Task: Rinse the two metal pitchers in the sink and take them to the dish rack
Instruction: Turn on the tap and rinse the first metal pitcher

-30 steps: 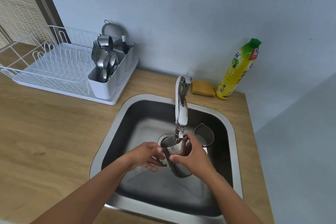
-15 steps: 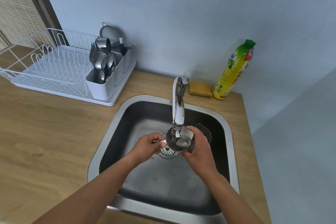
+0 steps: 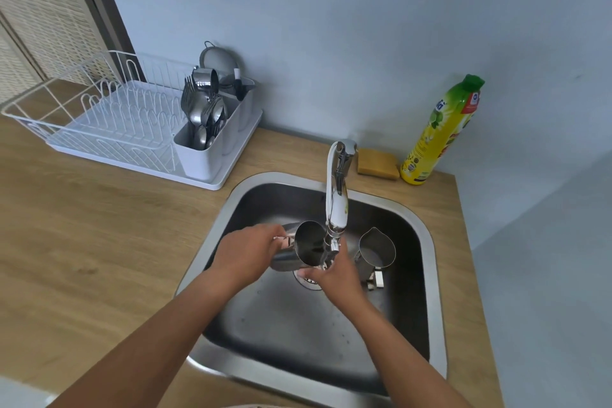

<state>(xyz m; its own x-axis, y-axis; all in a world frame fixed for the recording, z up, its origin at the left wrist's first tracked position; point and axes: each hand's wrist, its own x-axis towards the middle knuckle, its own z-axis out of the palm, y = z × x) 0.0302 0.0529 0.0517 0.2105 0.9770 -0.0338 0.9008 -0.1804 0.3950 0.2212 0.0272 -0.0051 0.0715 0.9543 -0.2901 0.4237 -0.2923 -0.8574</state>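
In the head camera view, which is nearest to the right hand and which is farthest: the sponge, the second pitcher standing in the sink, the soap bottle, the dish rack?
From the right hand:
1. Second pitcher, just to its right in the sink.
2. Sponge, behind the tap on the counter.
3. Soap bottle, back right corner.
4. Dish rack, far left on the counter.

One head-worn view — looking steeply down, close over the sink.

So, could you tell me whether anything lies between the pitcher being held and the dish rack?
Nothing visible does. The left hand holds the pitcher over the sink, and the wooden counter between it and the dish rack is bare. The cutlery holder fills the rack's near right end.
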